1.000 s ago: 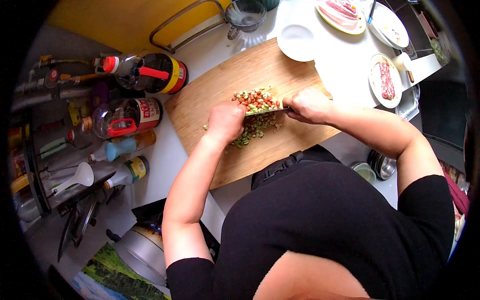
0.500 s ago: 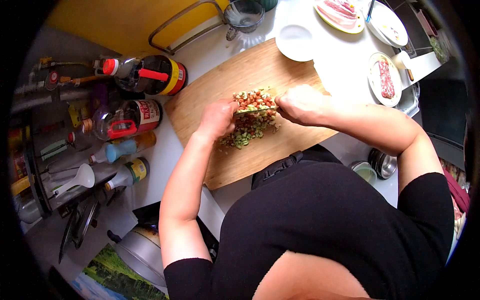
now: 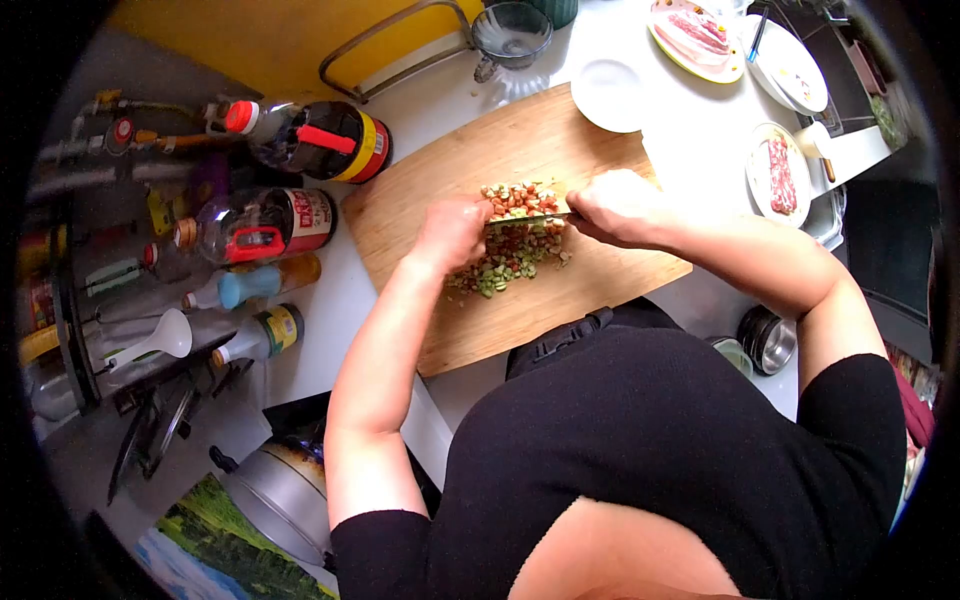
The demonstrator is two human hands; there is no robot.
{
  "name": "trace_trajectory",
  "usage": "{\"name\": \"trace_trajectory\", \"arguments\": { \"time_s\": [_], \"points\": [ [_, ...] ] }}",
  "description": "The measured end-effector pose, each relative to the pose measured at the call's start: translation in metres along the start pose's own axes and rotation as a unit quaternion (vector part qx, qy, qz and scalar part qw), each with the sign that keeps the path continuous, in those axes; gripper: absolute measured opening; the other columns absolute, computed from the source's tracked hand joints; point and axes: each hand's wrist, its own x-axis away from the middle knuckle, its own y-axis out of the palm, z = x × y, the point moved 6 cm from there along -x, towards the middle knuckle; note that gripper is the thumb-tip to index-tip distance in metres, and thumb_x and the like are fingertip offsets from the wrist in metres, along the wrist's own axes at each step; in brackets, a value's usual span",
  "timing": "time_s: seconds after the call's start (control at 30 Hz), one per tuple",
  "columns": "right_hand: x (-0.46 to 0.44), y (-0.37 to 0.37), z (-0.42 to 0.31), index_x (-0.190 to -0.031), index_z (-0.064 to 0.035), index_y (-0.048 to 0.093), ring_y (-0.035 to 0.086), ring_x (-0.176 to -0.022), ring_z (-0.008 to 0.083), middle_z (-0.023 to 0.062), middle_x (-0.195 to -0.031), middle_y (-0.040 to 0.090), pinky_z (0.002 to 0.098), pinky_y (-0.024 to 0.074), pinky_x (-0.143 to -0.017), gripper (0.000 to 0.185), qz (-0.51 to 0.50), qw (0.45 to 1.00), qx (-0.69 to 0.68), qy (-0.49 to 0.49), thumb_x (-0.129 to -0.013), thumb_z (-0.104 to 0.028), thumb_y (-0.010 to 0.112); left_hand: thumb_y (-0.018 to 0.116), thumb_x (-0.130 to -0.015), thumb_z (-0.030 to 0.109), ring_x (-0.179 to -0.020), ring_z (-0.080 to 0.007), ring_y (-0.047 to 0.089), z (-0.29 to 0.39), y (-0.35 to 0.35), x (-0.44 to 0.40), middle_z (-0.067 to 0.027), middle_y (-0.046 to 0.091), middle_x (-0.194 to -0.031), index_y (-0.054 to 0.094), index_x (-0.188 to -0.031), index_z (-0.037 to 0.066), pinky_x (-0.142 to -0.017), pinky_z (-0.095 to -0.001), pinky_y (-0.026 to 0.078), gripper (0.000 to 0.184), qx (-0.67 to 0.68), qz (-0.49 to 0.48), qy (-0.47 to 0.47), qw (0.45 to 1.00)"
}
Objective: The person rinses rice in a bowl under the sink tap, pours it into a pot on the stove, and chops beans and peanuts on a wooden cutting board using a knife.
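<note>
One knife [image 3: 528,218] between both grips [image 3: 452,232] [image 3: 615,208]

Board [image 3: 450,178] open far left; white dish [image 3: 608,95] (overlapping) blocks far-right corner.

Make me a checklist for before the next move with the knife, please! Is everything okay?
1. Right hand gripping one end of the knife: ok.
2. Left hand at the knife's other end: ok.
3. Left fingertips clear of the sharp edge: cannot tell, the view from above hides it.
4. Pile of red and green pieces on the cutting board: ok.
5. Meat plate kept off the board: ok.
</note>
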Motion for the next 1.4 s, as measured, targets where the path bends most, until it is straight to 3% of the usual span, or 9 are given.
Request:
{"name": "trace_trajectory", "arguments": {
  "time_s": [0.1,0.13,0.33,0.5,0.7,0.9,1.07,1.3,1.4],
  "points": [
    [-0.009,-0.016,-0.01,-0.07,0.0013,0.06,0.061,-0.064,0.0358,0.0204,-0.066,0.06,0.0436,0.0498,-0.061,0.022,-0.051,0.997,0.038,0.043,-0.079,-0.018,0.055,0.062,-0.058,0.007,-0.073,-0.0313,0.058,-0.003,-0.008,0.007,-0.0105,0.058,-0.074,0.052,-0.069,0.006,-0.063,-0.0421,0.048,0.015,0.028,0.028,-0.022,0.999],
    [-0.011,-0.013,-0.004,-0.066,0.0011,0.061,0.062,-0.064,0.0352,0.0216,-0.067,0.061,0.0433,0.0501,-0.061,0.025,-0.014,0.999,0.029,0.038,-0.079,-0.019,0.054,0.062,-0.058,0.007,-0.073,-0.0313,0.058,-0.001,-0.009,0.006,-0.0105,0.058,-0.074,0.052,-0.069,0.006,-0.063,-0.0421,0.048,0.015,0.028,0.027,-0.023,0.999],
    [0.003,0.016,0.027,-0.082,-0.0046,0.058,0.059,-0.066,0.0358,0.0172,-0.066,0.059,0.0455,0.0474,-0.061,0.017,-0.006,0.999,-0.035,0.001,-0.079,-0.021,0.059,0.062,-0.06,0.006,-0.076,-0.029,0.063,0.022,-0.008,-0.008,-0.0137,0.064,-0.078,0.064,-0.07,0.005,-0.066,-0.0374,0.052,0.01,-0.061,-0.036,-0.054,0.996],
    [0.007,0.028,0.043,-0.083,-0.0046,0.058,0.059,-0.066,0.0357,0.0181,-0.065,0.059,0.0455,0.0474,-0.062,0.018,0.01,0.996,-0.09,0.013,-0.078,-0.022,0.06,0.059,-0.063,0.006,-0.07,-0.028,0.065,0.051,-0.039,-0.021,-0.0134,0.065,-0.071,0.065,-0.063,0.005,-0.062,-0.0366,0.052,0.006,-0.134,-0.032,-0.037,0.99],
    [-0.003,0.003,0.011,-0.076,-0.0007,0.059,0.06,-0.065,0.0359,0.0193,-0.065,0.059,0.0446,0.0484,-0.062,0.019,-0.003,1.0,-0.015,0.022,-0.079,-0.019,0.058,0.06,-0.059,0.005,-0.076,-0.0289,0.062,0.007,-0.004,-0.008,-0.0117,0.062,-0.078,0.059,-0.075,0.006,-0.064,-0.0403,0.05,0.016,-0.075,-0.058,-0.057,0.994],
    [-0.014,-0.011,-0.001,-0.072,-0.0015,0.059,0.06,-0.064,0.0364,0.0183,-0.065,0.059,0.0448,0.048,-0.062,0.021,-0.064,0.995,0.051,0.049,-0.079,-0.021,0.058,0.063,-0.057,0.006,-0.081,-0.0295,0.059,-0.001,-0.011,0.004,-0.0093,0.059,-0.078,0.054,-0.074,0.008,-0.067,-0.0401,0.049,0.019,0.032,0.049,-0.04,0.997],
    [-0.003,0.011,0.03,-0.079,-0.0039,0.058,0.06,-0.063,0.0353,0.0172,-0.064,0.059,0.0443,0.0477,-0.061,0.015,-0.017,0.999,-0.023,0.018,-0.078,-0.019,0.059,0.06,-0.06,0.006,-0.077,-0.0286,0.063,0.024,-0.016,-0.01,-0.014,0.064,-0.078,0.064,-0.07,0.005,-0.064,-0.0383,0.051,0.011,-0.102,-0.03,-0.081,0.991],
    [0.005,0.018,0.036,-0.08,-0.0047,0.059,0.06,-0.063,0.035,0.0171,-0.064,0.059,0.0445,0.048,-0.061,0.016,0.051,0.996,-0.068,0.011,-0.079,-0.02,0.059,0.062,-0.057,0.006,-0.073,-0.0291,0.063,0.033,-0.033,-0.023,-0.0127,0.063,-0.072,0.063,-0.065,0.005,-0.063,-0.0387,0.052,0.009,-0.123,-0.022,-0.039,0.991],
    [-0.004,0.006,0.02,-0.079,-0.0031,0.059,0.06,-0.062,0.0352,0.0178,-0.063,0.059,0.0447,0.0485,-0.06,0.019,0.03,0.998,-0.039,0.026,-0.081,-0.022,0.058,0.061,-0.057,0.004,-0.075,-0.0311,0.061,0.005,-0.008,-0.018,-0.0133,0.061,-0.078,0.06,-0.076,0.004,-0.065,-0.0406,0.051,0.019,-0.075,-0.058,-0.048,0.994]
  ]
}}
